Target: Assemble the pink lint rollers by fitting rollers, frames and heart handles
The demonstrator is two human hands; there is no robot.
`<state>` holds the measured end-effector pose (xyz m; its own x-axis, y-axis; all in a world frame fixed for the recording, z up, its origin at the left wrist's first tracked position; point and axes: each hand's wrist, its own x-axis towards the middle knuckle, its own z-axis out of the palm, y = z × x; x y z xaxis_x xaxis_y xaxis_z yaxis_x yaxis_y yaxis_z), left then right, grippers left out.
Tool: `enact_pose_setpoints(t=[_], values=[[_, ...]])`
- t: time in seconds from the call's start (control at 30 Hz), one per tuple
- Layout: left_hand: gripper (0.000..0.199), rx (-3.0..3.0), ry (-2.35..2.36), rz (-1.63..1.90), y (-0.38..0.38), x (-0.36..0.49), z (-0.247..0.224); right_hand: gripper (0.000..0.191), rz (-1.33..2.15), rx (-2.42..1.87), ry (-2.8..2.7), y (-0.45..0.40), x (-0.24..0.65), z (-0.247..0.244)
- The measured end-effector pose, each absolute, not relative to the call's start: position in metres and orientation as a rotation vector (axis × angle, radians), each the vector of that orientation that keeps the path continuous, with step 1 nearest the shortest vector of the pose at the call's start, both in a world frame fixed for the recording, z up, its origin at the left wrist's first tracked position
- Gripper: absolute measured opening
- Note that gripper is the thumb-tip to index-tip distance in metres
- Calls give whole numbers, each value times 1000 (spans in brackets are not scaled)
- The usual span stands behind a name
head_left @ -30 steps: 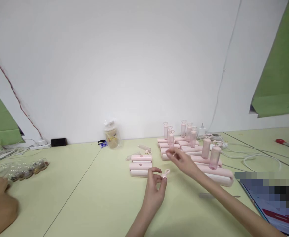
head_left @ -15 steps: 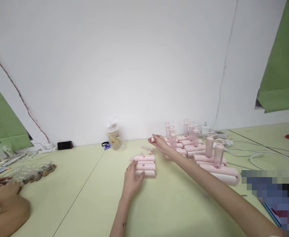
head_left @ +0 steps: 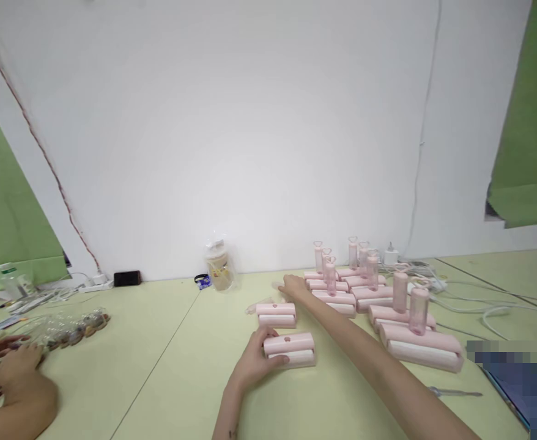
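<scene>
My left hand (head_left: 254, 360) grips the left end of a pink-and-white block (head_left: 298, 342), thumb along its front. The block has rounded bars and a small heart-shaped hole on top. Behind it lies a similar block (head_left: 276, 310), apart from it. My right hand (head_left: 295, 287) is farther back, its fingers bent down and closed near the tabletop. A pale translucent piece (head_left: 276, 285) shows at its fingertips; what they hold is mostly hidden. Another clear pinkish piece (head_left: 252, 307) lies left of the rear block.
Right of my arm, several pink blocks (head_left: 422, 345) bear upright translucent tubes (head_left: 418, 311) with heart-shaped loops. Cables (head_left: 493, 308), a screwdriver-like tool (head_left: 456, 392) and a bagged cup (head_left: 220, 269) are around. At left, another person's hands (head_left: 18, 363) work beside wrapped items (head_left: 80, 324).
My left hand has pulled one block toward me and right, away from the other. My right hand, which held a small pink piece up, has lowered toward the table. The view has shifted slightly.
</scene>
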<state>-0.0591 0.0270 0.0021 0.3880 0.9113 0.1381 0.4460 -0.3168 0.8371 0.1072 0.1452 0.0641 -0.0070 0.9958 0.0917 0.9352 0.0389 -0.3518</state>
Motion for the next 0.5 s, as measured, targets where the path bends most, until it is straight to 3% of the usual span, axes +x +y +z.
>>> enact_pose_setpoints(t=[0.2,0.5], values=[[39,1797,957,623,9,-33,-3,26,405,-1629,-1857,112,146,78],[46,1876,815,552,-18,1,-3,28,596,-1280,-1777,-33,213,87]])
